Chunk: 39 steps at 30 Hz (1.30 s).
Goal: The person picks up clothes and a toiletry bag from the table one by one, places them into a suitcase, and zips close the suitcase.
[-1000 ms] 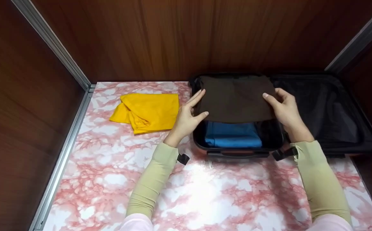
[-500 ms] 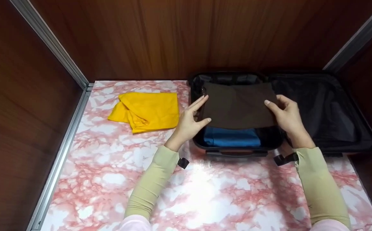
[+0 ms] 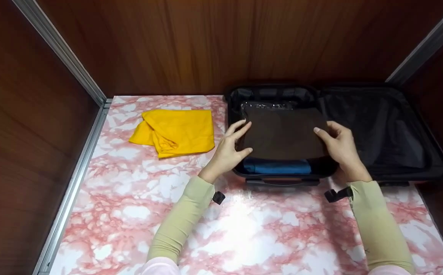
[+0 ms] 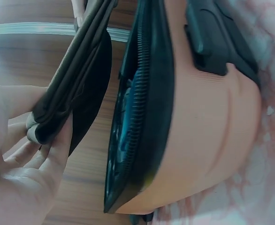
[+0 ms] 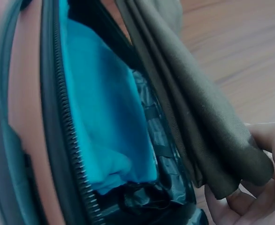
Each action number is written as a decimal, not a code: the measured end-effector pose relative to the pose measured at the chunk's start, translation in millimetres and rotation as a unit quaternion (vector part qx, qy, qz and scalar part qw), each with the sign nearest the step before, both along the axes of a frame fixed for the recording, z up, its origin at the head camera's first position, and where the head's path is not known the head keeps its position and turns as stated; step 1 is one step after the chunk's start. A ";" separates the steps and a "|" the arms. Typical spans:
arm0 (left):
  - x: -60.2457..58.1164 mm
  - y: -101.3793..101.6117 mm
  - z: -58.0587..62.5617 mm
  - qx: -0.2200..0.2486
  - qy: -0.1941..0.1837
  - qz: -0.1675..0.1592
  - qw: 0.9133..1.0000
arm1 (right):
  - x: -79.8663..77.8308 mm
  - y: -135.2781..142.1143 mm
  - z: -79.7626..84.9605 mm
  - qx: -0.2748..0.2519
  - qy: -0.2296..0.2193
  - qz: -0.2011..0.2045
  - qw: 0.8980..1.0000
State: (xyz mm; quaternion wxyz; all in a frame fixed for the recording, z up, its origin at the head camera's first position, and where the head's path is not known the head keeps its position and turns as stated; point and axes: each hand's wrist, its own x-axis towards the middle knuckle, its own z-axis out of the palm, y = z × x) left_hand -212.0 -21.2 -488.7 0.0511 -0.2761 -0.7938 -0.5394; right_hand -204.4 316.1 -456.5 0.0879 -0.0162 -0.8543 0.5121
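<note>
A folded dark brown cloth [image 3: 284, 133] is held level above the open suitcase [image 3: 233, 168], with a hand at each side. My left hand [image 3: 227, 151] pinches its left edge, thumb on one face and fingers on the other; the left wrist view shows the stacked folds [image 4: 64, 89] between them. The right hand [image 3: 341, 147] grips the opposite edge, thumb on top, and in the right wrist view its fingers curl under the folds. Beneath, in the suitcase's left half, lies a folded blue cloth [image 5: 104, 108], mostly covered by the brown one in the head view.
A yellow cloth [image 3: 183, 133], roughly folded, lies on the marbled tabletop [image 3: 129, 214] left of the suitcase. The suitcase's black-lined other half [image 3: 381, 130] lies opened out to the right. Wood-grain panels [image 3: 213, 46] stand behind and on both sides.
Both hands have brought the brown cloth toward me, staying gripped on its sides. It covers more of the blue cloth, and the suitcase's lining behind it has come into view.
</note>
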 end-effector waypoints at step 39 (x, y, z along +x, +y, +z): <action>4.7 29.9 -8.6 -0.409 -0.053 0.044 0.910 | 4.8 -8.2 -41.0 0.263 -0.069 0.021 0.962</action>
